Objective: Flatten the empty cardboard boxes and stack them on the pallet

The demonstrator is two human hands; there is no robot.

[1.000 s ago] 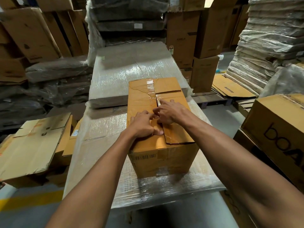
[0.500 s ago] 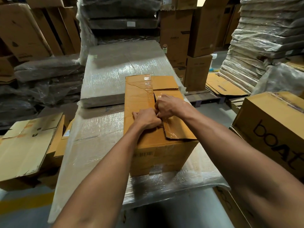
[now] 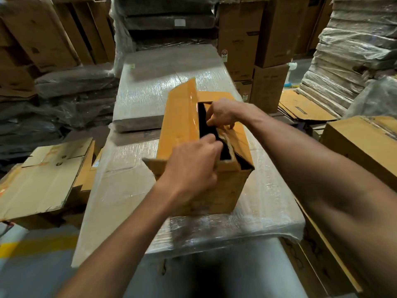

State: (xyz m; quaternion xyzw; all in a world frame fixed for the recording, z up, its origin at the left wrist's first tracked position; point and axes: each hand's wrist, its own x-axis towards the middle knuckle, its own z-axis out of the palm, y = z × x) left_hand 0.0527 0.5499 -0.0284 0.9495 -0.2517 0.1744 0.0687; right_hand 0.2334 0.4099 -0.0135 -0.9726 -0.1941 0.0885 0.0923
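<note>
Fingers of left hand and right hand grip box flaps.

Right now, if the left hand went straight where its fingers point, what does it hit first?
The left hand would likely meet the torn edge of the right flap across the gap in the box, just short of the right hand; depth is unclear.

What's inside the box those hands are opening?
Only a black gap shows between the box flaps; nothing can be made out in it. The raised left flap, the right flap, the left hand and the right hand cover the rest.
</note>
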